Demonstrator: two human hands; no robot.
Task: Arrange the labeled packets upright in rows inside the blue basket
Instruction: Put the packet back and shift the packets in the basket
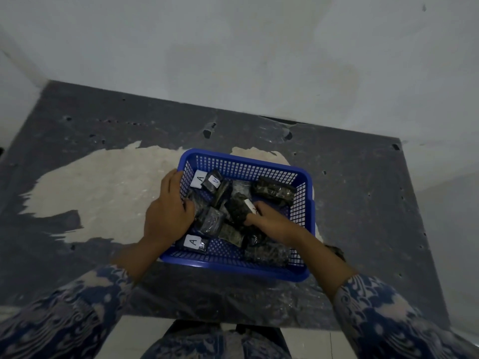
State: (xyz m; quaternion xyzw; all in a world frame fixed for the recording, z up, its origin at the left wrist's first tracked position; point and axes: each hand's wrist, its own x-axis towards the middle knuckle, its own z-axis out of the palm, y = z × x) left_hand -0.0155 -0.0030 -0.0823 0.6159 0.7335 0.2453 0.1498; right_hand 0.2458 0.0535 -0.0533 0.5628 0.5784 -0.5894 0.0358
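- Right hand (269, 221) inside the basket at about 3 o'clock of its centre, fingers curled round a dark clear-plastic packet with a white label (242, 209), pinching it near its labelled top end.
- That held packet tilted, not upright, its label end pointing toward 1 o'clock, its lower end among the other packets at mid-basket.
- Left hand (168, 208) draped over the basket's 9 o'clock wall, fingers bent down inside and pressing against a dark shiny packet (210, 220) just beside them; whether gripped or only touched cannot be told.
- Blue perforated plastic rectangular basket (241, 266) holding all the packets, which lie jumbled and mostly flat or leaning, not in rows.
- At the basket's 11 o'clock corner, a packet with a white label marked "A" (199, 179), touching a second small dark packet with a white label (213, 180) to its right.
- At the 7 o'clock corner, another dark packet with a white "A" label (194, 240) lying flat on the basket floor.
- At 1 o'clock, a long dark packet (274, 189) lying along the far wall; at 5 o'clock, another dark packet (267, 252) against the near wall.
- Basket resting near the centre of a worn dark grey tabletop with a large pale patch of bare surface (103, 193), the patch stretching toward 9 o'clock from the basket.
- Blue-and-white patterned sleeves (383, 314) covering both forearms at 5 and 7 o'clock of the view.
- Pale wall (233, 60) behind the table at 12 o'clock.
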